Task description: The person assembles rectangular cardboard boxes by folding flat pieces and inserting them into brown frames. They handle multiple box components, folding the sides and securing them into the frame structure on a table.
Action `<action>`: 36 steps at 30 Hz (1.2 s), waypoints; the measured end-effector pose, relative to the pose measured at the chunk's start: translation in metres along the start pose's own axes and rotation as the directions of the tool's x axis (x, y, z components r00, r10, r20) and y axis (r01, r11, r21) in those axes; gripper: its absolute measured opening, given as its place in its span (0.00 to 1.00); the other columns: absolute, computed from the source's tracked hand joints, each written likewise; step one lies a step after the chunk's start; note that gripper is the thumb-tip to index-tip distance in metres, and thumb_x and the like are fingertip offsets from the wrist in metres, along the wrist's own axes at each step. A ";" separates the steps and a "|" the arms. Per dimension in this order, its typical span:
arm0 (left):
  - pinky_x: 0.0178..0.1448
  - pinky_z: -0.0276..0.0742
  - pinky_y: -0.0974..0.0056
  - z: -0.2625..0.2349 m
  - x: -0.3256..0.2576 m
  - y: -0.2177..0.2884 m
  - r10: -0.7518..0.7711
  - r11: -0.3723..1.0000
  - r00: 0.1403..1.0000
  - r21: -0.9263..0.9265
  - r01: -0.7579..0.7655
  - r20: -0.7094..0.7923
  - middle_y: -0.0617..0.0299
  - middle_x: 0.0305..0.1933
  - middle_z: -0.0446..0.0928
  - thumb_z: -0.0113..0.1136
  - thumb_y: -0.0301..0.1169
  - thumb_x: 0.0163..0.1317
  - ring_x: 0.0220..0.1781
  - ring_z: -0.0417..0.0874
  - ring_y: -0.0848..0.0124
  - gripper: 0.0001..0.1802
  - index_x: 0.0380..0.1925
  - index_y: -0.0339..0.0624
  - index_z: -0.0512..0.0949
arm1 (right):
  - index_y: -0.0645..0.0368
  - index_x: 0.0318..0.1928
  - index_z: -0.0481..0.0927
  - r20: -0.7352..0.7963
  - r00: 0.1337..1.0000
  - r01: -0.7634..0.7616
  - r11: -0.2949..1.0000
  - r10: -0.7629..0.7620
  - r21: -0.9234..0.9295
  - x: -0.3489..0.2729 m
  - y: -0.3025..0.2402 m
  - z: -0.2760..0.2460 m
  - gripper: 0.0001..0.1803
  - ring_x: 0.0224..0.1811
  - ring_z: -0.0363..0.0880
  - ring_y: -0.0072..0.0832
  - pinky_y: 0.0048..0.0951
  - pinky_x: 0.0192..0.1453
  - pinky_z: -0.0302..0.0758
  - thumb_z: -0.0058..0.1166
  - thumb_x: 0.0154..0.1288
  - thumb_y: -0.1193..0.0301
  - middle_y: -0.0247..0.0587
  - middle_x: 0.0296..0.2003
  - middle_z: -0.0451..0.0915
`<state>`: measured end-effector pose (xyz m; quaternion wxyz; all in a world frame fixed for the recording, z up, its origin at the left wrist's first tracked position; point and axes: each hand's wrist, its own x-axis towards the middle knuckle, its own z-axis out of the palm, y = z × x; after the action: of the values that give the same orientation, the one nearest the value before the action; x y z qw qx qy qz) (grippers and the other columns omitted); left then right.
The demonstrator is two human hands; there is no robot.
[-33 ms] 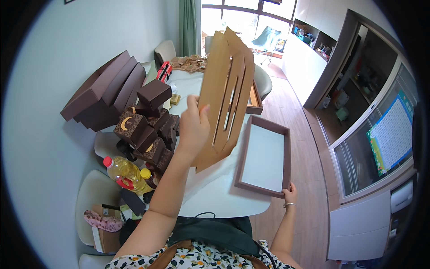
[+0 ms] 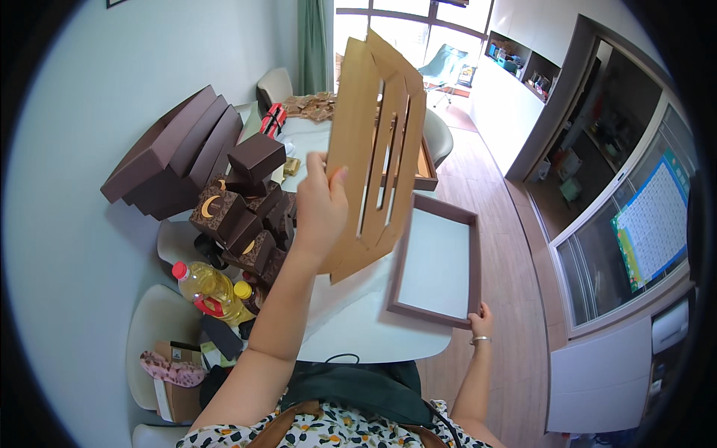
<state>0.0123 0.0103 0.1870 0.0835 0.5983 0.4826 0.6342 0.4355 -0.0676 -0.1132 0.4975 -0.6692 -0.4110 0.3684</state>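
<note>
My left hand is closed on the left edge of a gold cardboard insert with several long slots and folded edges. The insert is held up on a slant above the table, well over its surface. Low on the right, my right hand grips the near right corner of a shallow brown box tray with a white inside. That tray overlaps the right edge of the white table; whether it rests on it I cannot tell. Part of its far left side lies close to the insert.
Small dark brown boxes are piled at the table's left, by large brown box lids against the wall. An oil bottle stands near me on the left. Behind the insert is another brown tray; gold pieces lie at the far end.
The gold insert has shifted slightly left and upward with my left hand. My right hand and the brown box tray have moved a little to the left.
</note>
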 end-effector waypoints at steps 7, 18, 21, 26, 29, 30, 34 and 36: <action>0.29 0.76 0.67 0.029 0.006 -0.040 -0.337 0.729 0.925 -0.574 0.374 0.174 0.54 0.33 0.80 0.54 0.27 0.67 0.29 0.81 0.72 0.12 0.44 0.35 0.64 | 0.62 0.51 0.75 -0.033 0.998 0.044 0.995 -0.047 -0.085 0.001 -0.025 0.069 0.22 0.29 0.79 0.27 0.29 0.34 0.77 0.49 0.52 0.76 0.41 0.30 0.80; 0.43 0.80 0.61 0.056 -0.153 -0.169 -0.774 0.297 0.428 -0.329 0.896 0.466 0.52 0.40 0.79 0.66 0.32 0.60 0.39 0.82 0.67 0.21 0.45 0.33 0.68 | 0.64 0.43 0.77 0.399 0.894 -0.433 0.622 0.204 0.653 -0.004 -0.072 0.064 0.25 0.37 0.83 0.28 0.29 0.42 0.82 0.35 0.74 0.55 0.44 0.37 0.82; 0.44 0.80 0.61 0.056 -0.158 -0.173 -0.756 0.336 0.467 -0.341 0.878 0.459 0.52 0.40 0.78 0.67 0.32 0.59 0.40 0.81 0.68 0.22 0.46 0.32 0.68 | 0.66 0.53 0.74 0.425 0.893 -0.368 0.787 0.149 0.496 -0.013 -0.090 0.057 0.25 0.46 0.82 0.30 0.31 0.51 0.80 0.45 0.71 0.55 0.46 0.47 0.81; 0.49 0.78 0.61 0.047 -0.155 -0.202 -0.750 0.378 0.524 -0.388 0.840 0.404 0.56 0.44 0.77 0.60 0.37 0.65 0.45 0.80 0.69 0.21 0.49 0.35 0.67 | 0.68 0.55 0.72 0.458 0.882 -0.125 0.886 -0.107 0.447 -0.009 -0.116 0.077 0.22 0.47 0.81 0.29 0.29 0.52 0.78 0.58 0.59 0.80 0.45 0.47 0.80; 0.53 0.75 0.60 0.035 -0.164 -0.206 -0.753 0.568 0.619 -0.255 0.783 0.223 0.49 0.48 0.76 0.57 0.42 0.66 0.49 0.79 0.62 0.27 0.55 0.32 0.65 | 0.67 0.55 0.72 0.481 0.860 -0.015 0.932 -0.173 0.362 0.009 -0.142 0.099 0.21 0.45 0.81 0.27 0.28 0.50 0.78 0.57 0.60 0.79 0.43 0.46 0.81; 0.54 0.74 0.59 0.030 -0.170 -0.201 -0.730 0.644 0.666 -0.171 0.745 0.155 0.46 0.49 0.76 0.57 0.44 0.66 0.50 0.78 0.59 0.30 0.57 0.31 0.64 | 0.68 0.54 0.72 0.485 0.852 0.001 0.928 -0.196 0.373 0.016 -0.146 0.110 0.21 0.44 0.81 0.27 0.28 0.49 0.78 0.58 0.60 0.78 0.43 0.46 0.81; 0.63 0.65 0.53 0.021 -0.183 -0.186 -0.471 0.843 0.881 0.315 0.437 0.039 0.40 0.56 0.70 0.56 0.43 0.65 0.59 0.71 0.51 0.34 0.64 0.34 0.59 | 0.68 0.53 0.74 0.469 0.845 0.082 0.928 -0.258 0.364 0.054 -0.154 0.169 0.20 0.43 0.80 0.24 0.26 0.47 0.77 0.60 0.60 0.76 0.40 0.43 0.81; 0.66 0.61 0.52 0.024 -0.196 -0.178 -0.478 0.828 0.878 0.332 0.451 -0.001 0.40 0.59 0.67 0.56 0.43 0.64 0.62 0.68 0.49 0.36 0.66 0.36 0.57 | 0.68 0.51 0.75 0.453 0.844 0.131 0.929 -0.288 0.346 0.066 -0.162 0.200 0.19 0.42 0.80 0.24 0.26 0.46 0.76 0.60 0.60 0.76 0.40 0.42 0.82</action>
<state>0.0014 -0.0185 -0.0768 0.1561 0.4937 0.7067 0.4823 0.2507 0.0926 -0.0087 0.5089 -0.4187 -0.5350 0.5286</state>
